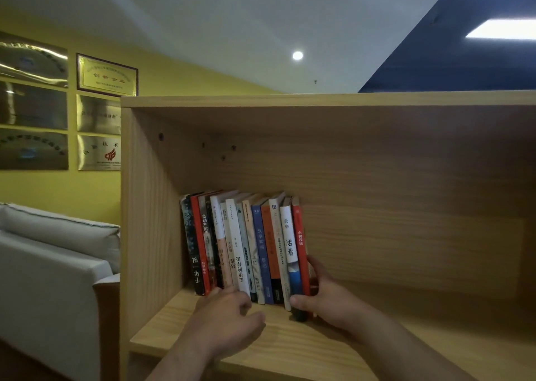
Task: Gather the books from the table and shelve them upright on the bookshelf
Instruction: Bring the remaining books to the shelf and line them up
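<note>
The books stand in a row on the wooden shelf, near its left wall, leaning a little to the left. My right hand holds the red book at the right end, thumb in front and fingers behind it. My left hand rests at the bottom of the row, fingers curled loosely, holding nothing. A grey sofa sits to the left of the shelf.

Books upright on bookshelf board, left part; sofa left of bookshelf.
</note>
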